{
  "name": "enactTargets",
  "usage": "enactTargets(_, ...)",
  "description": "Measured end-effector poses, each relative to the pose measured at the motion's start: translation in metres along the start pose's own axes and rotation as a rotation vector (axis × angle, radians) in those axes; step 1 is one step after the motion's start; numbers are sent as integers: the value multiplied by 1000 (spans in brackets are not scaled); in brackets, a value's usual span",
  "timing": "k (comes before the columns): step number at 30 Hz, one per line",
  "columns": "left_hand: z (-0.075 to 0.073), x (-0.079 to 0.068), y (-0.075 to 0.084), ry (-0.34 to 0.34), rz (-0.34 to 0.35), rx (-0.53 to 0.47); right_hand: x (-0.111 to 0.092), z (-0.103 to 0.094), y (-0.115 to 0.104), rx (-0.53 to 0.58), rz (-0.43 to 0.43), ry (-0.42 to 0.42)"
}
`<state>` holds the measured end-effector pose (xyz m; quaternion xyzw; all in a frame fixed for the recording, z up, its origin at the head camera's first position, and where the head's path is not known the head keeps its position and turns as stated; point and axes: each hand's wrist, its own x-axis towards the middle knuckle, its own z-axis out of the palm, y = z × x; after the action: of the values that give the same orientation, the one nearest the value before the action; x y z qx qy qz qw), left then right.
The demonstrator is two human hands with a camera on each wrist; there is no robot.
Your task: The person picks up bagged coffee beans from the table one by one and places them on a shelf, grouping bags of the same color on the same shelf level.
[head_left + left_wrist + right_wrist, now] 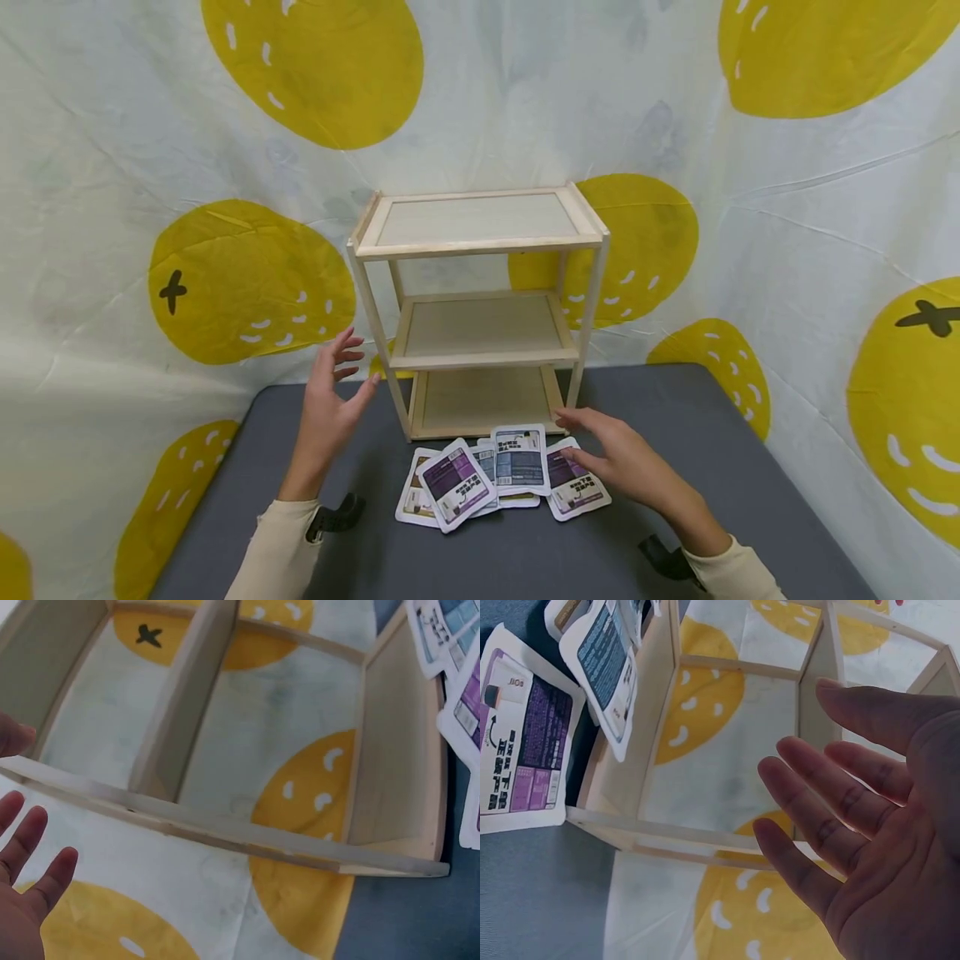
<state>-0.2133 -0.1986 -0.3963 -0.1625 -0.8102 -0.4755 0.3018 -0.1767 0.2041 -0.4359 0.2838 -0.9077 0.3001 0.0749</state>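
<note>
A small wooden rack [480, 362] with three shelves stands at the back of the table. Several flat printed packets with white edges lie overlapping before its bottom shelf, among them a purple packet [456, 485], a blue packet [520, 458] and another purple packet [576, 482] on the right. My left hand [330, 412] is raised at the rack's left side, fingers spread, holding nothing. Over the right-hand packet hovers my right hand [618, 454]; in the right wrist view its fingers [817, 810] are loosely extended and apart from the packets.
A dark grey cloth covers the table [420, 567]. Behind it hangs a pale curtain [480, 100] printed with large yellow fruit. Black straps [337, 514] sit at both wrists, over cream sleeves.
</note>
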Motion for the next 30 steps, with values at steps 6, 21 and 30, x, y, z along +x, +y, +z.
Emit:
enactTargets(6, -3, 7, 13, -51, -45, -119, -2, 0, 3, 25, 22, -14)
enactTargets(21, 11, 31, -38, -115, -144, -366, -4, 2, 12, 72, 22, -41)
enactTargets(30, 20, 38, -43, -124, -101, -454, -5, 2, 18, 118, 41, -65)
